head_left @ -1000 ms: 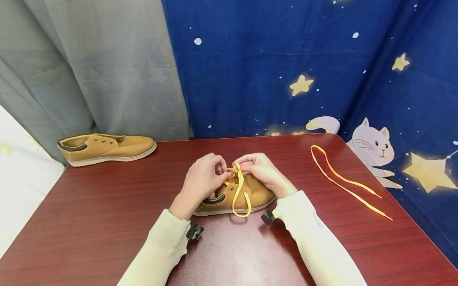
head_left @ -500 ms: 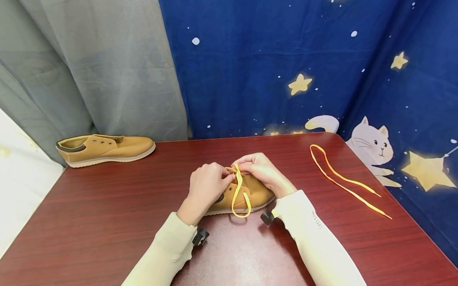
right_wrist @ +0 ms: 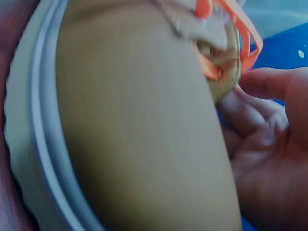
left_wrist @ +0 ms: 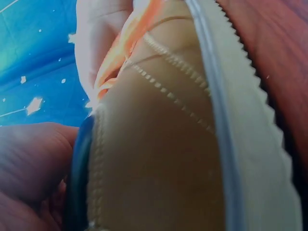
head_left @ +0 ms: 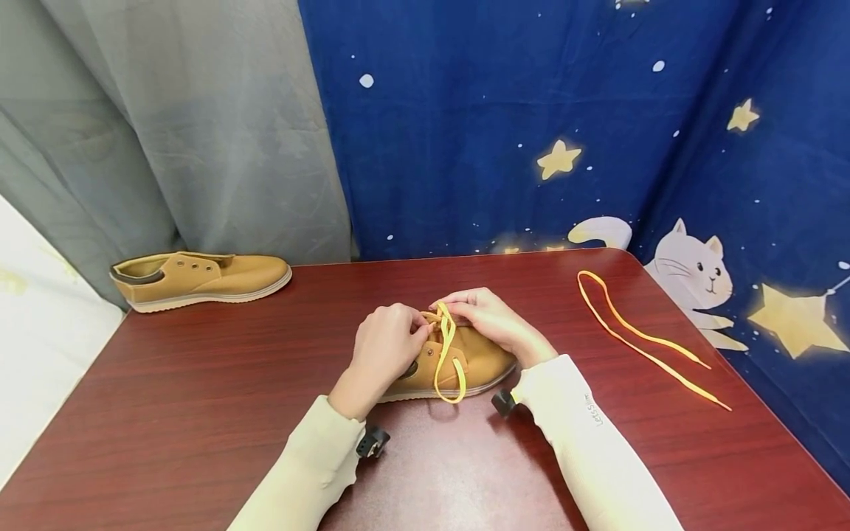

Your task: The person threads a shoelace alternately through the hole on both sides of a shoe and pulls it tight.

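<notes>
Lacing barely begun: left hand (head_left: 385,346) and right hand (head_left: 493,318) together pinching the lace (head_left: 446,354) at the shoe (head_left: 465,361) between them, most eyelets unthreaded.

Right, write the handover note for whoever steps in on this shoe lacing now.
Left hand: pinches the yellow flat lace at the eyelets of the tan suede shoe mid-table.
Right hand: curled over the shoe's top, gripping the same lace.
Done: the lace is partly threaded, and a loop hangs down the shoe's near side.
Left: the rest of this lacing. The second tan shoe at the far left edge shows bare eyelets, and the spare yellow lace lies loose on the dark red table, right side.
</notes>
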`<state>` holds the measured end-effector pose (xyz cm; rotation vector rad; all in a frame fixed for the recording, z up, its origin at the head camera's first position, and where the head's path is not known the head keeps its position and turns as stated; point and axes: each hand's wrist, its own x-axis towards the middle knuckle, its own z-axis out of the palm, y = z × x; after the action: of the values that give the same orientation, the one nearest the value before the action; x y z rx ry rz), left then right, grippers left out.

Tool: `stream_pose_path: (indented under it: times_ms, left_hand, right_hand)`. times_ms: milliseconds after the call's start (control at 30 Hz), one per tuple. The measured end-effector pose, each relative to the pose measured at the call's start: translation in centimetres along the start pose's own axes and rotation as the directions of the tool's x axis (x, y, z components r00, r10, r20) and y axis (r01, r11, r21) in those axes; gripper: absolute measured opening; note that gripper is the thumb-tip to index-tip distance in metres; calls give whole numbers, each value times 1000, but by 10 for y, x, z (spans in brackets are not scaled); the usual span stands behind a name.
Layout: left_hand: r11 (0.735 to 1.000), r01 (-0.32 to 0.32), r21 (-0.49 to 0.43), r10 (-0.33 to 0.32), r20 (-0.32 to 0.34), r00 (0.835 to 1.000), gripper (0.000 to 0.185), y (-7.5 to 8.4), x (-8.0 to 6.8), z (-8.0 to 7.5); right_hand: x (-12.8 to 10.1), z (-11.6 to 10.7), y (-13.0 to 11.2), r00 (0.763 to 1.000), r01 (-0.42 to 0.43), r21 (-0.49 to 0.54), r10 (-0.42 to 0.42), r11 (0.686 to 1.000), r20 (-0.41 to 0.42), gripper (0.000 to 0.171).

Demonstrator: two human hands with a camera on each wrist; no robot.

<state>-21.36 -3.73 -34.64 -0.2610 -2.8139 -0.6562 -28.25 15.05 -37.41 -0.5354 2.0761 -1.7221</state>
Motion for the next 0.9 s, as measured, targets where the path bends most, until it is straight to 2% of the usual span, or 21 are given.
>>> stream_pose_path:
  times_ms: [67, 233, 300, 400, 567, 767, 900]
  left_hand:
    - [1000, -11, -20, 11, 9, 1000, 13, -1, -1, -3]
    - [998, -18, -53, 19, 19, 1000, 10, -4, -3, -10]
    - [998, -15, -57, 16, 24, 1000, 10, -5, -5, -12]
    - [998, -16, -54, 18, 26, 1000, 10, -7, -8, -15]
    - [999, -34, -41, 35, 14, 999, 10, -11, -14, -19]
    - [998, -65, -19, 64, -23, 998, 7, -16, -20, -28]
    - [996, -88, -18, 88, -33, 996, 7, -21, -25, -34]
  right_hand:
    - [-1, -5, 2, 998, 31, -11, -31, 999, 60, 35]
    - [-5, -17, 7, 988, 112, -210, -86, 971, 127, 38]
    - [-5, -19, 9, 982, 145, -248, -109, 958, 154, 35]
    - [-4, -19, 10, 972, 180, -213, -141, 960, 186, 31]
    - [-4, -18, 11, 968, 200, -168, -169, 965, 183, 29]
    - [-2, -16, 11, 971, 185, -139, -159, 973, 180, 29]
    - [-1, -17, 13, 977, 162, -76, -149, 984, 152, 27]
